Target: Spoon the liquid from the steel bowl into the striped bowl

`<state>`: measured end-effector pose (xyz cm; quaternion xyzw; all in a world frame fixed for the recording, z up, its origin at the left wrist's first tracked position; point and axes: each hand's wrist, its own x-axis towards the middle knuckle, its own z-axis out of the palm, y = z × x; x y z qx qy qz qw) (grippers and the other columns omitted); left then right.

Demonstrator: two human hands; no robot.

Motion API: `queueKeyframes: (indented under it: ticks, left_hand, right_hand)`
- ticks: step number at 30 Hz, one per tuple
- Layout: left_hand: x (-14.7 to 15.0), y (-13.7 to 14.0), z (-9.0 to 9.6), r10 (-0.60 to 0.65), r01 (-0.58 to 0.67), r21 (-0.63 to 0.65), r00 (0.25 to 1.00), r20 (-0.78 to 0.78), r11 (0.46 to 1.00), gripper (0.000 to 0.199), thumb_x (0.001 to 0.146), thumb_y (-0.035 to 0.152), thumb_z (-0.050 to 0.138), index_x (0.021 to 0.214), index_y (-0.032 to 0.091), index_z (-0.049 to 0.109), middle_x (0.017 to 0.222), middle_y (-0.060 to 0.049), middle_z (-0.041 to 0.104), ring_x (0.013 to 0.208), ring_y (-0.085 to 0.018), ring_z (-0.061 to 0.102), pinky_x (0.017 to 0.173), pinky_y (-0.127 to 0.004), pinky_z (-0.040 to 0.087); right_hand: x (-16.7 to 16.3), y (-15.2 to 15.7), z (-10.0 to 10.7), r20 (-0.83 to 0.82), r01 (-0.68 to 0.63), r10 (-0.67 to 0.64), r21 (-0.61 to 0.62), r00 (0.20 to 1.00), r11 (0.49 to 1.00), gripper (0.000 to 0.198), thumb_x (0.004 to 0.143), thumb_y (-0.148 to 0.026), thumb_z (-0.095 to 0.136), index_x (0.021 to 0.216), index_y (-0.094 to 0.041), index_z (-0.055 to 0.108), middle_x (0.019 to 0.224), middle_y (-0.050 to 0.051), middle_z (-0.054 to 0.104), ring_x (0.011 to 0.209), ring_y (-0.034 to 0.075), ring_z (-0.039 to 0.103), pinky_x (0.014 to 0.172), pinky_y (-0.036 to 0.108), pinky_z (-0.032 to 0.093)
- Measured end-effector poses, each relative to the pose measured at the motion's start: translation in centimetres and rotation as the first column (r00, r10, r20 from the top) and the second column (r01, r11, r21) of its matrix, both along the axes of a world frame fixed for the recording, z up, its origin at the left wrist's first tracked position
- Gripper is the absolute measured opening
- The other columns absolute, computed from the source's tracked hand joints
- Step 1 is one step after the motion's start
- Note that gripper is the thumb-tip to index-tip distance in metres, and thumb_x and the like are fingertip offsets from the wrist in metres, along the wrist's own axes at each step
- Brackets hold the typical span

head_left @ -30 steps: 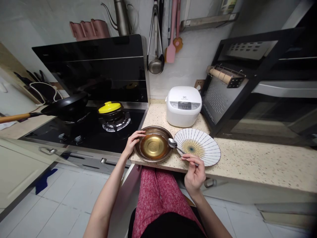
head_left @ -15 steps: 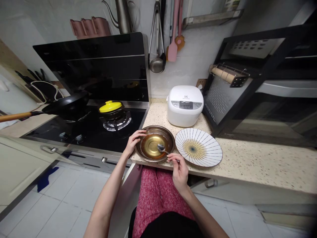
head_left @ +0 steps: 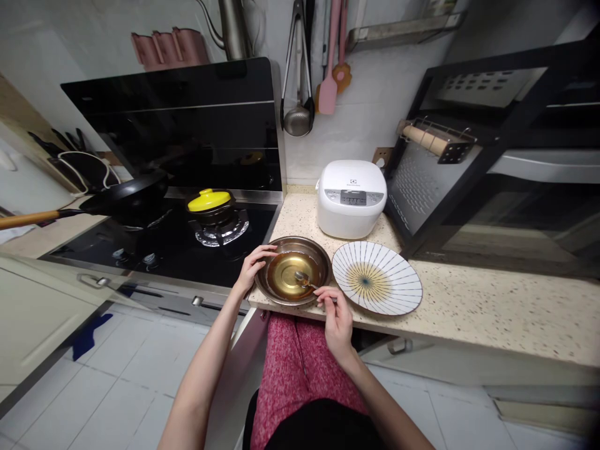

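1. A pale grey, smooth-faced wall (head_left: 300,164) rises behind a glossy, black, rectangular panel (head_left: 182,134).
2. A beige, brown-speckled, stone-like countertop (head_left: 497,306) stretches rightward, bearing a black, metal-framed rack (head_left: 497,134).
3. Cream, flat-sided cabinets (head_left: 37,312) with metal handles (head_left: 102,282) line the kitchen below.
4. White floor tiles (head_left: 100,400) spread beneath in muted light.

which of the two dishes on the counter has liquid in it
The metal bowl, with the left hand at its rim: amber liquid shows inside. The striped plate beside it shows only its pattern.
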<state>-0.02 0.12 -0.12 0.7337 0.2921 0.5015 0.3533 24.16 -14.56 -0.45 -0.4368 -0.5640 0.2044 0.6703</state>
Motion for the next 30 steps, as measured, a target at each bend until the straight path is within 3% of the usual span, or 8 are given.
queueKeyframes:
  ticks: [14, 30]
  left_hand:
    - [0.0, 0.0, 0.0, 0.001, -0.001, 0.0, 1.0, 0.005, 1.0, 0.035, 0.089, 0.026, 0.054, 0.11, 0.021, 0.082, 0.134, -0.011, 0.07, 0.129, -0.035, 0.06, 0.118, -0.056, 0.038]
    - [0.1, -0.1, 0.2, -0.002, 0.002, -0.001, 1.0, 0.008, 1.0, 0.037, 0.087, 0.021, 0.053, 0.11, 0.021, 0.082, 0.133, -0.011, 0.071, 0.129, -0.034, 0.06, 0.118, -0.055, 0.039]
  right_hand:
    - [0.0, 0.1, -0.8, -0.162, -0.018, 0.019, 0.009, 0.987, 1.0, 0.021, 0.106, -0.029, 0.046, 0.093, -0.021, 0.061, 0.092, 0.004, 0.068, 0.075, 0.015, 0.067, 0.067, 0.03, 0.059]
    - [1.3, -0.4, 0.5, -0.187, 0.052, -0.036, 0.08, 0.982, 0.995, 0.02, 0.106, -0.026, 0.047, 0.093, -0.021, 0.062, 0.093, 0.004, 0.068, 0.08, 0.016, 0.067, 0.073, 0.032, 0.059]
